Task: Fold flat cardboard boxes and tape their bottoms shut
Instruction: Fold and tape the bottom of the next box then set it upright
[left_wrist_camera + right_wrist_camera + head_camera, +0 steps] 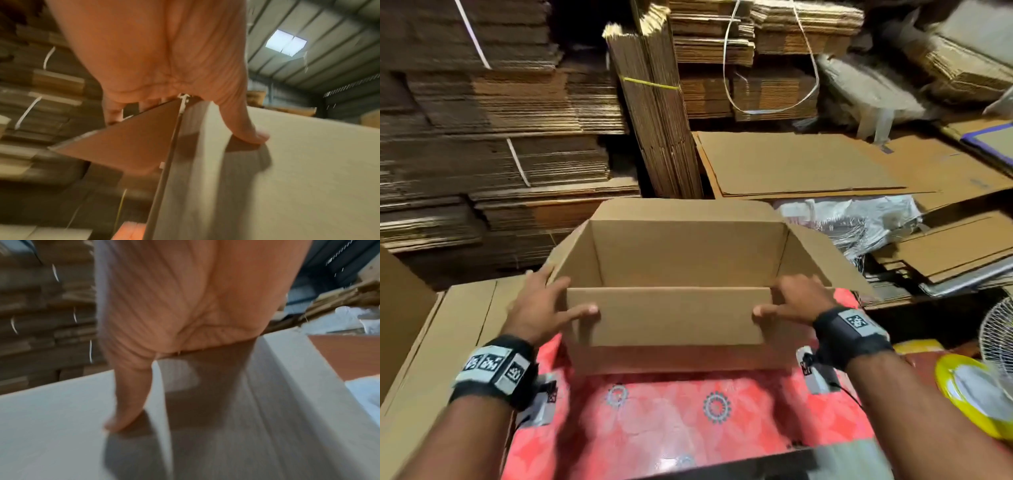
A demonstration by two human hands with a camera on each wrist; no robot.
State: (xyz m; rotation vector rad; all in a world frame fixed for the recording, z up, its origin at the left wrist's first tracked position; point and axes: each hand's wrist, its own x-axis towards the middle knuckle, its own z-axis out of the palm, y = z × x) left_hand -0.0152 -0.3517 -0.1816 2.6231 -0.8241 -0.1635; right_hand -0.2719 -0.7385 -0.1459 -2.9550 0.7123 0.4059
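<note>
Item: my left hand [541, 308] at seven o'clock and right hand [799, 301] at five, each clasping a near corner of the cardboard box [681, 274], thumbs flat on the near flap [671, 317], fingers over the side edges. Box stands opened, dead centre, on the red patterned cloth [688, 428]. Light, stiff, creasable; hold by corners. Wrist views blurred; bottom probably untaped. Flat sheets [441, 342] crowd nine o'clock, stacked cardboard [500, 137] twelve; room only nearward.
</note>
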